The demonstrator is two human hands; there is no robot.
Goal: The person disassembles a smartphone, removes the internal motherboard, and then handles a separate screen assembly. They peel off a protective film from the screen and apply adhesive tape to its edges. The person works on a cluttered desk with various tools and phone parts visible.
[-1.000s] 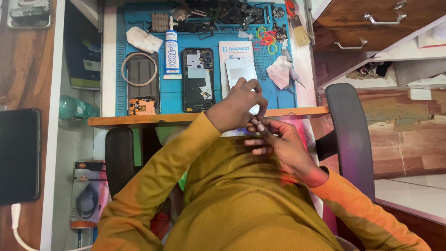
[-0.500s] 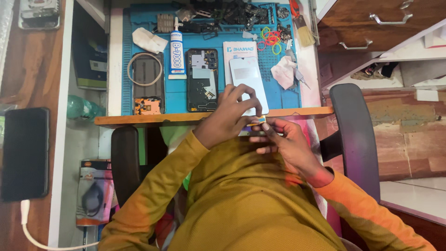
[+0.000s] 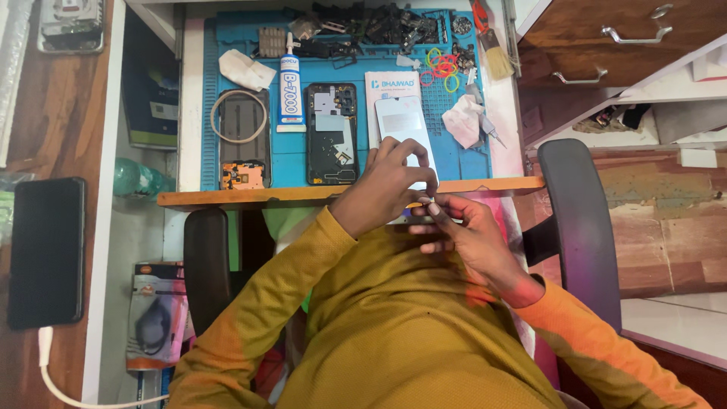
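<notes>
Two hands meet at the near edge of the tabletop (image 3: 227, 198), both pinching the same thing — a pale glass panel (image 3: 404, 125), phone-sized, lying on the blue work mat (image 3: 291, 163) with its near end hanging past the edge. Left hand (image 3: 386, 185) comes from above, fingers curled down over the panel's lower end, closed on it. Right hand (image 3: 462, 231) sits just below the edge, thumb and fingertips pinched on a small bit at the panel's bottom corner; too small to tell what it is.

Outward on the mat: a white card (image 3: 392, 83) lies under the panel's far end. Just left of it, an opened phone body (image 3: 332, 132), back off, internals showing. Next left, a white glue tube (image 3: 288, 83) standing lengthwise, then a dark phone frame (image 3: 241, 125) with a thin wire loop on it, and a small orange circuit part (image 3: 242, 176) near the edge. Crumpled white cloth (image 3: 246, 70) at the mat's upper left, another wad (image 3: 462, 121) right of the panel. Coloured rubber bands (image 3: 441, 67) and a brush (image 3: 492, 53) at upper right, a heap of dark parts (image 3: 379, 30) along the far side.

Off the tabletop — a black phone (image 3: 45, 250) on a cable lies far left on a wooden surface. Dark chair back (image 3: 579, 227) to the right.
</notes>
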